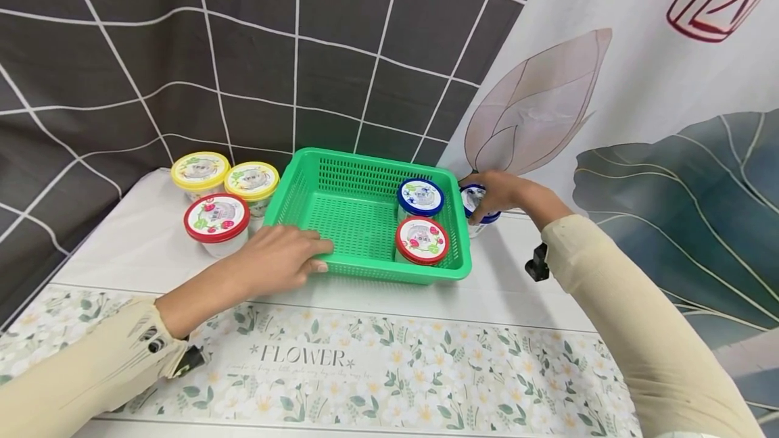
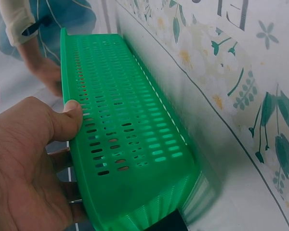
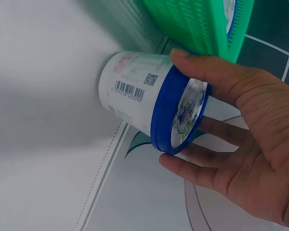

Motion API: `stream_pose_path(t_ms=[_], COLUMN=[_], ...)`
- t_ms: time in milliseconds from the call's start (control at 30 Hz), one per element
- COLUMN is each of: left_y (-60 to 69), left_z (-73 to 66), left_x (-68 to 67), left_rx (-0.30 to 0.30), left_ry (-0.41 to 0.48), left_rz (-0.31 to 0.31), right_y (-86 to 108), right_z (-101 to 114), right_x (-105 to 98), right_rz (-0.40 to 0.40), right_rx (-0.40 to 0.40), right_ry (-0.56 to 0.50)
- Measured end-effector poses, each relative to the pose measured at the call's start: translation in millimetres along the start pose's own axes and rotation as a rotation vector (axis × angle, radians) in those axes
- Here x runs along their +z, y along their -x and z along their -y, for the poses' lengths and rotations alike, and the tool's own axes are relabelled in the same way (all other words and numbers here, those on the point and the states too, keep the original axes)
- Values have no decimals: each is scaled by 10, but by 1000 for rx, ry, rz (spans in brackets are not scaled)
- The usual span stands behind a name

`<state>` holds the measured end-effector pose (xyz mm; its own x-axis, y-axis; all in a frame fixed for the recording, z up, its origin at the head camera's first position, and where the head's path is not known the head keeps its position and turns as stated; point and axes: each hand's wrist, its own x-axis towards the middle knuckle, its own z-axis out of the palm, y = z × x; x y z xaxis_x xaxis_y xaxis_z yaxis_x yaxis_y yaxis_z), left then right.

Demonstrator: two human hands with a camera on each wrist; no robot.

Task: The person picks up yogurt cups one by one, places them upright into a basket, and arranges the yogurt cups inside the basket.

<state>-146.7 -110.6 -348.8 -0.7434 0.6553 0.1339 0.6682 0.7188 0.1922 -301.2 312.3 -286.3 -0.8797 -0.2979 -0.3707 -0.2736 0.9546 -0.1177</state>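
Note:
A green plastic basket (image 1: 371, 272) stands on the table. It holds a blue-lidded tub (image 1: 421, 197) and a red-lidded tub (image 1: 422, 240) at its right end. My left hand (image 1: 282, 259) grips the basket's near-left rim, its thumb on the outer wall and its fingers over the inside, as the left wrist view shows. Just right of the basket, my right hand (image 1: 508, 196) holds another blue-lidded tub (image 3: 135, 91) by its lid, thumb on one side and fingertips on the other. That tub stands upright on the white tabletop.
Left of the basket are two yellow-lidded tubs (image 1: 199, 171) and a red-lidded tub (image 1: 217, 218), close together. A floral runner (image 1: 389, 370) lies along the table's front. Behind hangs a dark checked cloth (image 1: 243, 53), with a leaf-print cloth (image 1: 681, 208) on the right.

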Motion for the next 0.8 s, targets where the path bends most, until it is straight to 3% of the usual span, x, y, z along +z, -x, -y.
stream_pose_path(t_ms=[800], left_y=[0], left_z=[-7], left_x=[0], left_rx=[9], left_ry=[-4], left_rz=[-11], right_y=[160], right_z=[-37], right_x=[-177], right_rz=[37], right_rx=[29], right_ry=[8])
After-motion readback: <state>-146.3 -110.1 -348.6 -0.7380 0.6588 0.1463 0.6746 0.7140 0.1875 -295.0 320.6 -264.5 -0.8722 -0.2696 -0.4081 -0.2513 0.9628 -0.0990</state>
